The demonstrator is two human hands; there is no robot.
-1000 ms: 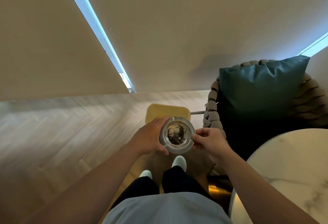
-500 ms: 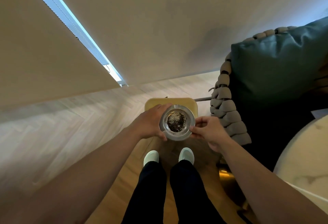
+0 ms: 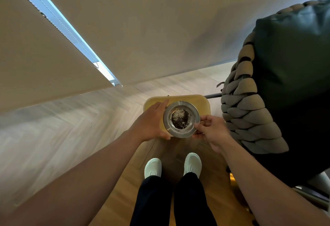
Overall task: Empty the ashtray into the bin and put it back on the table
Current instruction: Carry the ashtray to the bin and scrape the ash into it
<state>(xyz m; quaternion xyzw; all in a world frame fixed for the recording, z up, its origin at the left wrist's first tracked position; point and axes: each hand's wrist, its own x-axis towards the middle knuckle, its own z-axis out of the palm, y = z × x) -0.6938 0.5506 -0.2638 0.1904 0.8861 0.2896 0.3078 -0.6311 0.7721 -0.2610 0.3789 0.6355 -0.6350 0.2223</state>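
Metal ashtray (image 3: 181, 119), full of ash, is gripped level by both hands, left (image 3: 151, 123) and right (image 3: 212, 131), over the yellow bin (image 3: 201, 104), seemingly to avoid spills

Ashtray (image 3: 181, 119) above bin (image 3: 203, 104), chair (image 3: 250, 118) to its right.

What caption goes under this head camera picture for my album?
Both hands, left hand and right hand, hold a full metal ashtray level over the yellow bin.

Ashtray (image 3: 181, 119) hides bin (image 3: 201, 104) opening, seemingly.
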